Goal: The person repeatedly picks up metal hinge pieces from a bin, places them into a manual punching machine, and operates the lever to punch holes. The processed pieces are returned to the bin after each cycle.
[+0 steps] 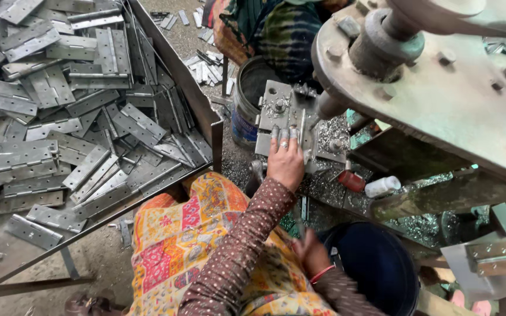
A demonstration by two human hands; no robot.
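Note:
My left hand reaches forward and lies flat on a grey metal hinge, pressing it onto the fixture plate of a press machine; there is a ring on one finger. Right of the hand, the press's round ram comes down beside the fixture. My right hand, with a red bangle at the wrist, is curled low over my lap next to a dark blue tub. A thin metal rod rises beside it, and I cannot see whether the fingers grip it.
A large steel tray on the left holds a heap of several grey hinges. The heavy press head overhangs the right. Another person in dark patterned clothes sits beyond a metal bucket. Metal shavings, a red cap and a white bottle lie near the fixture.

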